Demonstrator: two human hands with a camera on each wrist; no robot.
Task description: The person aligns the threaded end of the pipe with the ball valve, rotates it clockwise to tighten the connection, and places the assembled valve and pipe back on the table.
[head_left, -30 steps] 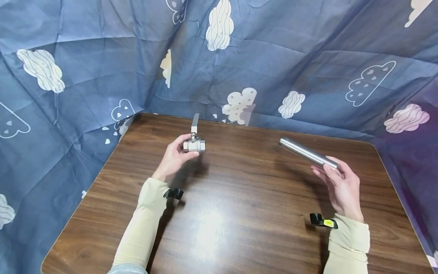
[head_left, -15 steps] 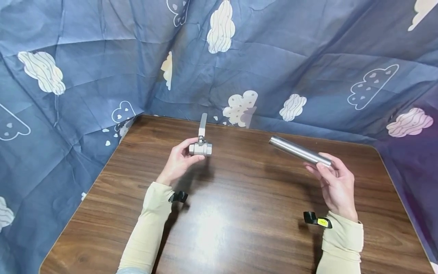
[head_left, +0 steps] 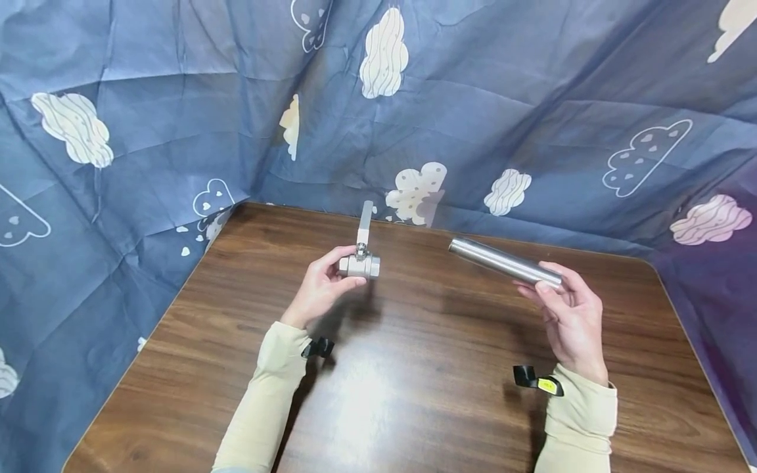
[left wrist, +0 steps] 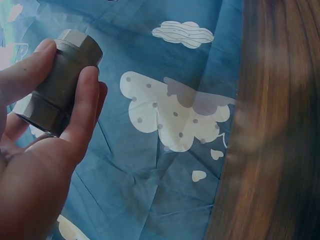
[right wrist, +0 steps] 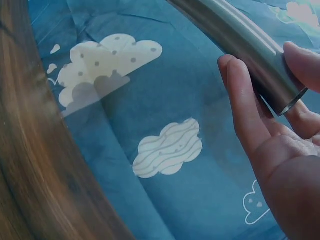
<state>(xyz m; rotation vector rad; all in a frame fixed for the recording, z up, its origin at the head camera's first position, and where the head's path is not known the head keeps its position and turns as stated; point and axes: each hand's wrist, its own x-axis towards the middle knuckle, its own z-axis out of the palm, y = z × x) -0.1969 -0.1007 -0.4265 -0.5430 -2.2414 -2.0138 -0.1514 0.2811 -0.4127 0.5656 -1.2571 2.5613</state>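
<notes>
My left hand (head_left: 319, 289) grips a silver ball valve (head_left: 359, 265) by its body, thumb on the near side and fingers behind. The valve's flat lever handle (head_left: 365, 223) points up and away. In the left wrist view the valve body (left wrist: 60, 80) shows hexagonal ends, and the handle is out of sight. Over to the right, my right hand (head_left: 573, 315) pinches a shiny metal tube (head_left: 503, 260) near its right end. The tube slants up to the left, its far end towards the valve with a gap between. Its near open end (right wrist: 292, 102) shows in the right wrist view.
Both hands are above a brown wood-grain table (head_left: 414, 381) with a bright glare patch near its front. A blue cloud-print curtain (head_left: 461, 118) stands behind the table and along its sides. Each wrist wears a black camera strap (head_left: 535, 381).
The left hand has moved right and slightly nearer with the valve. My right hand has shifted left with the tube, so the gap between the two pieces is smaller.
</notes>
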